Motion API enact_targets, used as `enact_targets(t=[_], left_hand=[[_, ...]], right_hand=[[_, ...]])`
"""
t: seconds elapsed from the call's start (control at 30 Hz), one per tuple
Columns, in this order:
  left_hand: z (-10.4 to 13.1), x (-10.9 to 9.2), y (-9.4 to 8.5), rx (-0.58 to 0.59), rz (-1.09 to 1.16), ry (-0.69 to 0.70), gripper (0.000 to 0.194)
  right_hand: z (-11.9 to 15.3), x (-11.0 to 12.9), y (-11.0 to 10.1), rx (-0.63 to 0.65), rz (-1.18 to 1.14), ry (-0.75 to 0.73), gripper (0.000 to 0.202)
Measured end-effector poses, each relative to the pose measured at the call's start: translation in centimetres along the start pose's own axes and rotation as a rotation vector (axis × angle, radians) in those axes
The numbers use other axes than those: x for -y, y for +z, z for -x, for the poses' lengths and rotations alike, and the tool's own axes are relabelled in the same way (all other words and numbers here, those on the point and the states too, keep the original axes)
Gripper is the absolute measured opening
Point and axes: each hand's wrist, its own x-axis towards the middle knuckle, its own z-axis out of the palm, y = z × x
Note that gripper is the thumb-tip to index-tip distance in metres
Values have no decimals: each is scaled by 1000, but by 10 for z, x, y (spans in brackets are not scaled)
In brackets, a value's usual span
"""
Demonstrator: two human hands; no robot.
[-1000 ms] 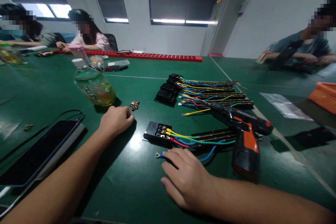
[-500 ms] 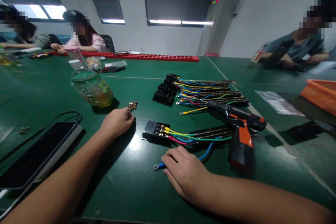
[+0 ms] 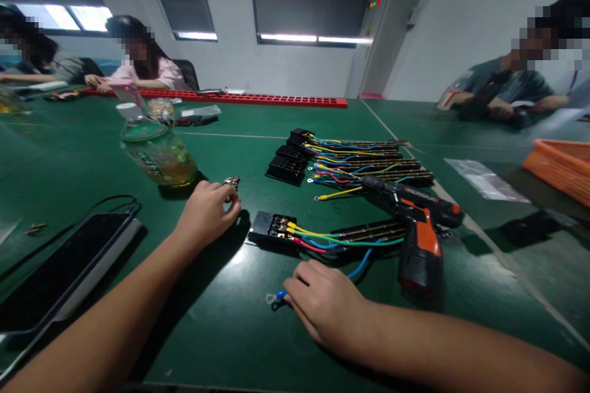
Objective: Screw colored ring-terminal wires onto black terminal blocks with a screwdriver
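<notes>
My right hand (image 3: 322, 301) is closed on a blue wire (image 3: 362, 265), its ring terminal (image 3: 273, 298) sticking out left of the fingers. With thumb and fingertips together, my left hand (image 3: 212, 209) is beside a small pile of brass screws (image 3: 233, 182); whatever it pinches is too small to make out. Between and beyond the hands lies a black terminal block (image 3: 271, 230) with yellow, green, red and blue wires attached, running to black strips (image 3: 369, 233). A black and orange power screwdriver (image 3: 421, 227) rests across the strips.
Several wired blocks (image 3: 288, 166) lie farther back. At left are a bottle (image 3: 159, 153), a phone (image 3: 64, 264) with cables and a few loose screws (image 3: 34, 229). A plastic bag (image 3: 483, 180) and an orange basket (image 3: 560, 166) are at right. Other people sit across the table.
My left hand has lifted slightly from the screw pile, its fingertips now pinched together. My right hand now grips the blue wire, with its terminal raised off the table.
</notes>
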Motion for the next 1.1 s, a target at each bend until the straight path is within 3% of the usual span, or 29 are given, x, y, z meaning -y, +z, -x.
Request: enact_targets(t=[0.37, 0.5, 0.8, 1.1], left_hand=[[2, -4, 2, -183, 40, 92, 21], [2, -5, 2, -266, 60, 149, 22], [2, -11, -4, -322, 84, 236, 22], [3, -24, -11, -370, 133, 370, 16]], right_hand=[[-2, -3, -14, -35, -46, -15, 9], [-2, -8, -18, -169, 1, -75, 18], [-5, -12, -34, -352, 119, -85, 25], [-7, -22, -51, -341, 200, -33, 24]])
